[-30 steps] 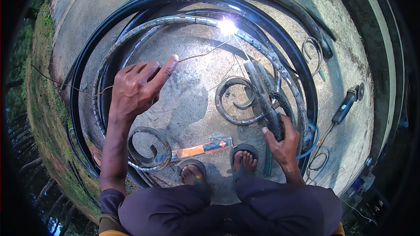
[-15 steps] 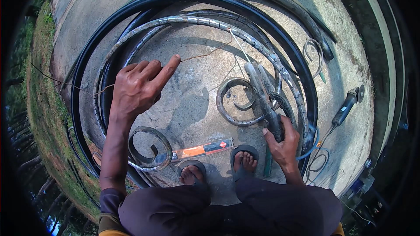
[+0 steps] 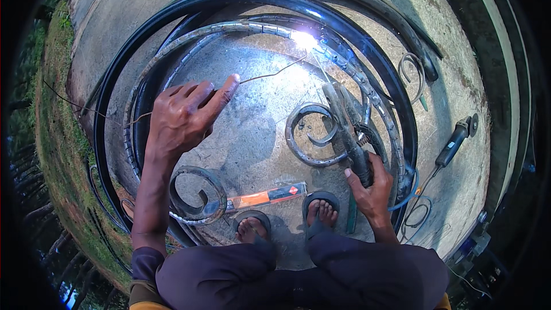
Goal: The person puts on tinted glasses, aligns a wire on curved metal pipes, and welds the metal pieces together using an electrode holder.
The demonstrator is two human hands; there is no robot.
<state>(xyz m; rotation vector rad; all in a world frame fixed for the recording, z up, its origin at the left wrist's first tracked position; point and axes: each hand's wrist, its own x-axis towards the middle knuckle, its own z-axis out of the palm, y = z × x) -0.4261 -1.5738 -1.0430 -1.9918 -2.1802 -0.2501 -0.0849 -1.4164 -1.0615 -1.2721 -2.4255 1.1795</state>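
Observation:
My left hand (image 3: 182, 116) is closed round a thin bent wire (image 3: 261, 77), its index finger stretched along it. The wire's far end reaches close to a glaring welding arc (image 3: 303, 39). Wrapped in my right hand (image 3: 372, 189) is a dark, worn electrode holder (image 3: 351, 138). A slim welding rod (image 3: 320, 66) runs from its jaws up to the arc. The arc burns on a curved, notched metal bar (image 3: 227, 26), one of several bent into a large ring. Glare hides the spot where rod, wire and bar meet.
Black curved tubing (image 3: 117, 60) surrounds the work. Metal scrolls (image 3: 294, 144) lie on the concrete, one at each side. An orange-and-dark electrode pack (image 3: 255, 198) sits before my sandalled feet (image 3: 252, 227). At right rests an angle grinder (image 3: 455, 143) with its cord; grass borders the left.
A bright arc has flared at the rod's tip, throwing bluish light over the bars and concrete. Both hands have barely moved and keep their holds.

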